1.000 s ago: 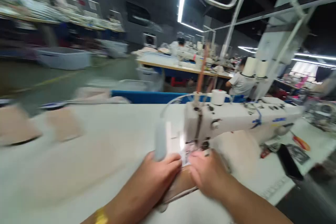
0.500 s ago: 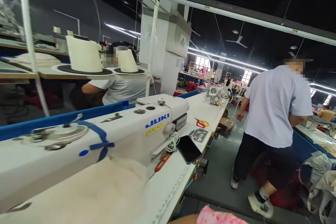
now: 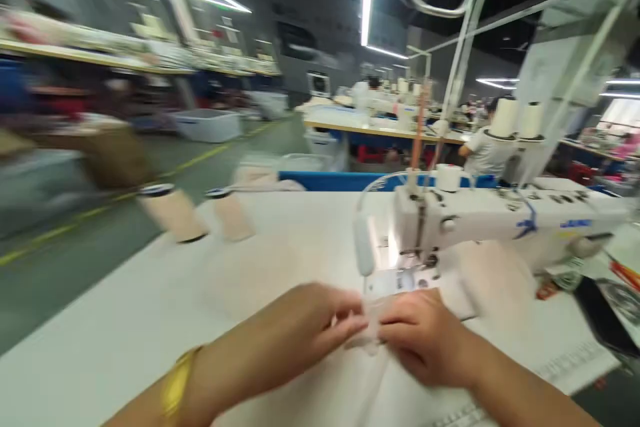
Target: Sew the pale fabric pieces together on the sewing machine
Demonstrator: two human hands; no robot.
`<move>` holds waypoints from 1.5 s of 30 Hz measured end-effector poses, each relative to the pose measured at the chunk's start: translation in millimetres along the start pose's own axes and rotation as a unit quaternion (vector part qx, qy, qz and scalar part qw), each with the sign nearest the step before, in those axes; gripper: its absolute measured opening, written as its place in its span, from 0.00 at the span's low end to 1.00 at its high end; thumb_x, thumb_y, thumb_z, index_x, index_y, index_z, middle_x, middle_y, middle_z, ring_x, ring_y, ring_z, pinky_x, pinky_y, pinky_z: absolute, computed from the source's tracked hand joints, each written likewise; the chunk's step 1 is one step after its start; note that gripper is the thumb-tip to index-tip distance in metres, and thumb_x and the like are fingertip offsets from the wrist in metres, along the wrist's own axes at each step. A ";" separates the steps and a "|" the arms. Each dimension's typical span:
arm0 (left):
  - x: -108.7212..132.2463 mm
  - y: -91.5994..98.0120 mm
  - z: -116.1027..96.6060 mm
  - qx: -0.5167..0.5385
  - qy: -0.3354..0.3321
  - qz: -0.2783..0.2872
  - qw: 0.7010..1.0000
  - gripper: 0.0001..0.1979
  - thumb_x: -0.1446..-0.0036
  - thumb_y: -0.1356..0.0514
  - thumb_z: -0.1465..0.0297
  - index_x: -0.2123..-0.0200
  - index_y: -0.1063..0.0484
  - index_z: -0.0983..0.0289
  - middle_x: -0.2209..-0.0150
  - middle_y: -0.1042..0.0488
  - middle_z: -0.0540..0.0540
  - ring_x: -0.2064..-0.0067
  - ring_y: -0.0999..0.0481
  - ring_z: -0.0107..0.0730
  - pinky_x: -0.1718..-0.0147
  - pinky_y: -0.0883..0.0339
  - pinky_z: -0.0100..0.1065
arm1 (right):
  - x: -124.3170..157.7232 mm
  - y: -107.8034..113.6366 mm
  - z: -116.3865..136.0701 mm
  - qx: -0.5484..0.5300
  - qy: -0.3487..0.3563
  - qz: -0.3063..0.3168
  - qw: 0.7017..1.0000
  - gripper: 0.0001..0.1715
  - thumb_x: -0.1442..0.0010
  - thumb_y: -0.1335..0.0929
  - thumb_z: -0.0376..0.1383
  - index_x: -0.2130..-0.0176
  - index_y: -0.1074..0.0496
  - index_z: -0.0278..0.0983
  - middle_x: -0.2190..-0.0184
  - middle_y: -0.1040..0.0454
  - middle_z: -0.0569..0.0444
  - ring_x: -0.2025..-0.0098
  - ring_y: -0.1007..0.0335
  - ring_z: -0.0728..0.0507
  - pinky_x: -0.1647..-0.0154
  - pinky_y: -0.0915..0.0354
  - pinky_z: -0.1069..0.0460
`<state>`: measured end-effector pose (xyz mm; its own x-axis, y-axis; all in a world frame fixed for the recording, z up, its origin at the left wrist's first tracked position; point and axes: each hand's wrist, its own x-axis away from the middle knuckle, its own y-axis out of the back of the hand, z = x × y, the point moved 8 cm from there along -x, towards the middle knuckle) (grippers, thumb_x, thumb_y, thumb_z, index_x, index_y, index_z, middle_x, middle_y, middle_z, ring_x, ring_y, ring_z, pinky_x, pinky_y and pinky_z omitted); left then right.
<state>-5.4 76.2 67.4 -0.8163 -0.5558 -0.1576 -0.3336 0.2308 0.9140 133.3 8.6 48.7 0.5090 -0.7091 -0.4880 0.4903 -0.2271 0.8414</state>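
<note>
Both hands meet at pale fabric [image 3: 371,320] just in front of the sewing machine [image 3: 417,233]. My left hand [image 3: 315,323], with a gold band on its wrist, pinches the fabric from the left, thumb and fingers close together. On the other side, my right hand [image 3: 430,333] has curled fingers closed on the fabric edge. The picture is blurred, so the exact grip is hard to see. The needle area lies just beyond the fingertips. More pale cloth [image 3: 497,280] is bunched under the machine's arm, to the right.
Two peach thread cones [image 3: 175,213] stand at the table's left. To the right are a black phone [image 3: 605,313], orange-handled scissors [image 3: 625,275] and a ruler strip [image 3: 575,361]. A thread stand [image 3: 460,60] rises behind the machine. A person [image 3: 487,153] sits farther back.
My view has swung left from the aisle and the walking person to the machine's needle end. Both hands have come into view at the fabric.
</note>
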 end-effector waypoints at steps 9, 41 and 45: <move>-14.1 18.8 3.9 -0.029 0.063 -0.025 0.997 0.10 0.41 0.34 0.61 0.63 0.24 0.62 0.66 0.22 0.52 0.64 0.24 0.39 0.66 0.38 0.34 | 17.0 -3.4 18.0 -0.036 0.041 0.018 0.998 0.20 0.31 0.37 0.26 0.44 0.29 0.43 0.48 0.21 0.48 0.48 0.24 0.38 0.47 0.26 0.40; -13.2 -36.5 -30.1 0.078 -0.023 -0.190 0.978 0.07 0.43 0.37 0.72 0.61 0.32 0.60 0.65 0.25 0.51 0.66 0.27 0.36 0.68 0.34 0.34 | 30.2 -7.9 -39.8 -0.227 -0.274 -0.014 0.935 0.15 0.27 0.38 0.45 0.64 0.30 0.41 0.67 0.27 0.57 0.65 0.32 0.44 0.65 0.39 0.52; -15.1 -34.5 -31.8 0.068 -0.045 -0.208 0.975 0.07 0.33 0.46 0.73 0.66 0.34 0.60 0.69 0.27 0.50 0.68 0.28 0.34 0.69 0.36 0.33 | 27.8 -2.9 -38.6 -0.210 -0.266 -0.023 0.941 0.12 0.30 0.36 0.42 0.65 0.33 0.41 0.68 0.29 0.57 0.65 0.34 0.44 0.66 0.41 0.52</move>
<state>33.5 51.2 50.2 -0.6331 -0.5531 -0.5415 -0.6991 0.1084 0.7067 173.3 15.3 23.7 0.1098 -0.9640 -0.2423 0.7955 -0.0609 0.6029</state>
